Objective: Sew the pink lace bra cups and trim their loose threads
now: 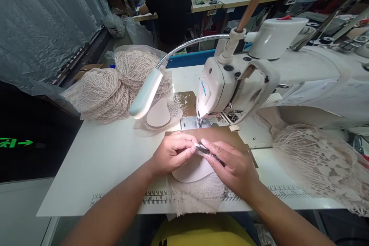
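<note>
My left hand [172,153] is closed in a pinch at the tip of a small dark tool, likely thread snips [208,151]. My right hand [232,165] is wrapped round the same snips, fingers closed on their handle. Both hands hover over a pale pink padded cup piece [192,170] that lies on a strip of lace [197,196] at the table's front edge. Just behind the hands is the needle plate [191,123] of a white Juki sewing machine [230,84].
A gooseneck lamp [146,94] reaches over the white table [100,161]. Stacked lace cups [112,88] sit at back left, loose lace [317,161] at right. A printed ruler [121,199] runs along the front edge. A person in a black shirt [171,7] sits at another machine behind.
</note>
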`<state>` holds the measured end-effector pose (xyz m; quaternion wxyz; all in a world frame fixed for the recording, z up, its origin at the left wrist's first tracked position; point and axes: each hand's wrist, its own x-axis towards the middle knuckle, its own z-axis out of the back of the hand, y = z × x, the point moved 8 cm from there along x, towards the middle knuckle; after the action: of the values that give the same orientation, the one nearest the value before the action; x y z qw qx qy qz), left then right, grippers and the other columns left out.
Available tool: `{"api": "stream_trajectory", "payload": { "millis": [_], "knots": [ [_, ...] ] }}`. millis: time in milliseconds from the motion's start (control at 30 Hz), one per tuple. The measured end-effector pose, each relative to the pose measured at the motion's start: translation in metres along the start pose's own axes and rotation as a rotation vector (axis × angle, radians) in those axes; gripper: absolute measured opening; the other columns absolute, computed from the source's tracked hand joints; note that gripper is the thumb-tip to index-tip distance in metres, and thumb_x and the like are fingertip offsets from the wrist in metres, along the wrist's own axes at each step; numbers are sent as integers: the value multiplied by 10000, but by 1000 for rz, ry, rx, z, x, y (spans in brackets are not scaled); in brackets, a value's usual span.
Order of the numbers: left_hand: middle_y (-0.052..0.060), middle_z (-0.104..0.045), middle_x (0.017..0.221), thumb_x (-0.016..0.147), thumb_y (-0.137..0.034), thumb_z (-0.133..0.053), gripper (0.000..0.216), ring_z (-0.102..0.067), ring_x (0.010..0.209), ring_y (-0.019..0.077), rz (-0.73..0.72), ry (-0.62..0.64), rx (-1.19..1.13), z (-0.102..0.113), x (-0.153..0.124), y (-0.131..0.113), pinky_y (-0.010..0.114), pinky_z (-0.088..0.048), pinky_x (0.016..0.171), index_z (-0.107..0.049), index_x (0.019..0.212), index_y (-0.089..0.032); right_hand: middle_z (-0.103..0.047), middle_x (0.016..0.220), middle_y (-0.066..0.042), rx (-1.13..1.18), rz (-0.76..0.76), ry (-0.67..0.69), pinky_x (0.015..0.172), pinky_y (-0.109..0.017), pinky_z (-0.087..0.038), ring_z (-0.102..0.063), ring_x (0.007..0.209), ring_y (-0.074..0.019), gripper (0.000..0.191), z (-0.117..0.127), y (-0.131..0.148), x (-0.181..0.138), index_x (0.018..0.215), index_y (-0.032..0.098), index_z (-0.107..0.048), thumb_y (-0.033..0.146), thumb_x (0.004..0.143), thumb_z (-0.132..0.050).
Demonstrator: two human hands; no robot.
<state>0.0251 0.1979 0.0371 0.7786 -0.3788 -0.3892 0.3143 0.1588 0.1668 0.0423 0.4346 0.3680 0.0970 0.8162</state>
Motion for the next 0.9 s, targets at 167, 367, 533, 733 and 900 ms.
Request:
{"api": "stream_trajectory", "payload": {
  "millis": [167,367,533,733,900],
  "knots": [
    [107,-692,910,869,-201,-532,188,-634,847,183,13,-5,-25,-1,-1,2,318,-493,794,-700,811,-141,-687,863,-39,-71,25,-15,640,-231,-516,-641,712,-139,422,-1,3,-1,1260,231,-546,141,848,-556],
    [97,-696,870,855,-192,-555,187,-639,860,181,59,-19,-107,-1,-2,6,306,-515,780,-685,731,-139,-698,821,-29,-251,172,-94,629,-232,-499,-644,689,-140,509,5,19,-1,1303,221,-490,85,821,-580],
    [107,-698,907,854,-203,-563,170,-640,868,185,67,-33,-109,0,-3,7,312,-521,786,-706,788,-139,-704,850,-32,-259,193,-111,642,-236,-504,-650,723,-147,578,7,22,-1,1357,231,-423,81,822,-579],
    [99,-693,892,854,-184,-557,194,-639,867,181,54,-16,-105,0,-2,4,301,-513,781,-684,715,-141,-706,865,-37,-237,182,-107,657,-245,-514,-655,744,-151,552,6,20,-2,1332,222,-452,72,819,-589],
    [96,-691,883,850,-174,-559,210,-639,868,182,38,-13,-92,0,-1,3,298,-504,782,-670,675,-141,-707,873,-37,-233,174,-117,672,-250,-523,-656,738,-150,546,6,20,-2,1323,226,-462,72,816,-593]
  ]
}}
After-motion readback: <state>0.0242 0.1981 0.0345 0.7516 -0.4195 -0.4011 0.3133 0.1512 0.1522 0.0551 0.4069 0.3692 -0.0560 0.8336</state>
